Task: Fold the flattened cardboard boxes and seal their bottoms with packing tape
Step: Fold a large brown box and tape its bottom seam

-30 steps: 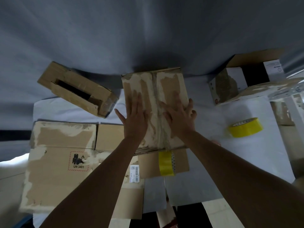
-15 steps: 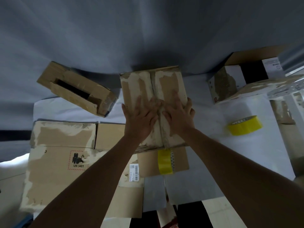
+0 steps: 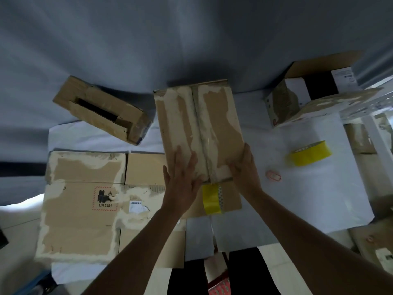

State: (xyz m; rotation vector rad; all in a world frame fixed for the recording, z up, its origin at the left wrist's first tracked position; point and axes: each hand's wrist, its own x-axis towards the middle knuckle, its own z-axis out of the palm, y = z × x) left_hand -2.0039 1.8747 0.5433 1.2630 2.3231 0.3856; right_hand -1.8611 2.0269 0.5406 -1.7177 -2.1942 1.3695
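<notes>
Half a second ago both my palms lay side by side on the middle of the box [image 3: 197,133], over its centre seam; now they have slid back to its near end and parted. My left hand [image 3: 184,179] lies flat with fingers spread on the near left part of the top, and my right hand [image 3: 244,169] cups the near right corner, fingers straight against the side. The box stands at the middle of the table's [image 3: 319,188] far edge, and more of its top shows than before. It is brown corrugated card with pale torn patches where the surface has peeled, and its two flaps meet along a lengthwise seam. A strip of yellow tape [image 3: 211,199] runs down its near face. I count four cardboard pieces besides this one: a folded box [image 3: 102,109] on its side near the far left corner with a dark slot open, one large flattened box [image 3: 85,203] along the left edge bearing a red-bordered "UN 3481" label [image 3: 104,198], and two open boxes, one white-sided [image 3: 297,99] and one brown [image 3: 331,105], at the far right corner. One roll of yellow tape [image 3: 308,153] lies on its side near the right edge. One small red-outlined tag [image 3: 273,176] lies just beside my right wrist. The table is covered in smooth white sheeting.
</notes>
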